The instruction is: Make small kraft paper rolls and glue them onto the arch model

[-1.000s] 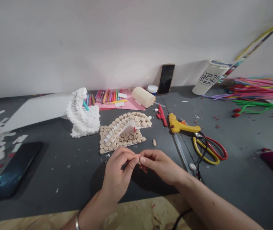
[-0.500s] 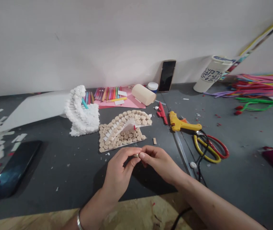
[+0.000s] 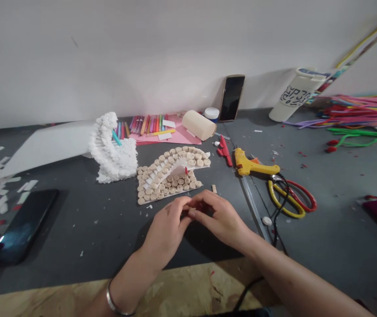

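My left hand [image 3: 167, 224] and my right hand [image 3: 221, 218] meet above the near part of the table, fingertips pinched together. Between them is a small beige strip [image 3: 190, 209], mostly covered by the fingers. Just beyond the hands lies a craft model [image 3: 168, 192] with a flat base and a curved, arching stair, covered in beige rolled coils; some white steps on the stair show bare. Another short beige strip [image 3: 214, 189] rests on the table by my right fingers.
Right of the hands are a yellow glue gun [image 3: 254, 167] with a cord, a clear glue stick [image 3: 253, 204] and scissors [image 3: 290, 202]. A white textured stair model [image 3: 114, 152] stands left. Phones [image 3: 232, 97], markers [image 3: 149, 125], a tumbler [image 3: 294, 97] and pipe cleaners [image 3: 367, 112] surround the area.
Both hands stay together, and their fingers have curled further around the small piece, hiding more of it. The view has shifted slightly.
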Demonstrator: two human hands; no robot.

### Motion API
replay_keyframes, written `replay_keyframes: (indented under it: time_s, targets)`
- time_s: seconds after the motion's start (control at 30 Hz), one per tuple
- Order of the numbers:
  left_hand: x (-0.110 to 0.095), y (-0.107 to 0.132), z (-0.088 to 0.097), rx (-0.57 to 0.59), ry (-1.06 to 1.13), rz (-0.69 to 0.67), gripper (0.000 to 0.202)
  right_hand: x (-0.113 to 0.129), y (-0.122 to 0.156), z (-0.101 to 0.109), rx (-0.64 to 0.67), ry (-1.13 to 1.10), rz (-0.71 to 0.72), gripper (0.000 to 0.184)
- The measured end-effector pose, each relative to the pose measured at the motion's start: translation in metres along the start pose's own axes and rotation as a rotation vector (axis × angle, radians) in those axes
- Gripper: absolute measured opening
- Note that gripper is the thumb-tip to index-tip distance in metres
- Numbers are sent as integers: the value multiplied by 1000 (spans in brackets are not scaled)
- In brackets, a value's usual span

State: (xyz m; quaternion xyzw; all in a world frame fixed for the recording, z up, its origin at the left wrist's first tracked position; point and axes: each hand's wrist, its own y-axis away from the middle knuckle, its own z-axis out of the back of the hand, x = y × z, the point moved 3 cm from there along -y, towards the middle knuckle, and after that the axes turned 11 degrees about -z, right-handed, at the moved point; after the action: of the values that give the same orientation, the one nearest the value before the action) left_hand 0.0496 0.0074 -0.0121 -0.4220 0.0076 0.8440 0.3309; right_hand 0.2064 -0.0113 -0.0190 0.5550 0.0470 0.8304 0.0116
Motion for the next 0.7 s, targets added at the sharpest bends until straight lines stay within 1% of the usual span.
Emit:
replay_keyframes:
  time_s: [0.03, 0.1, 0.23, 0.37, 0.43, 0.6, 0.7]
  targets:
    - [0, 0, -1, -3, -10, -16, 31, 0, 0, 0, 5, -8, -1, 1]
    - [1, 1, -2, -20, -5, -10, 31, 0, 0, -1, 10, -16, -9, 6]
    - [2, 1, -1, -86, 78, 84, 29, 1, 1, -1, -27, -42, -42, 7]
    - [1, 1, -1, -159, 168, 132, 23, 0, 2, -1, -57, -160, -120, 8]
    - [1, -1, -2, -179, 266, 157, 20, -1, 2, -2, -54, -254, -165, 9]
    - [2, -6, -8, -237, 707, 282, 25, 1, 3, -5, -45, -442, -175, 12]
    - [4, -7, -12, -259, 825, 311, 25, 2, 5, -6, -32, -490, -164, 11]
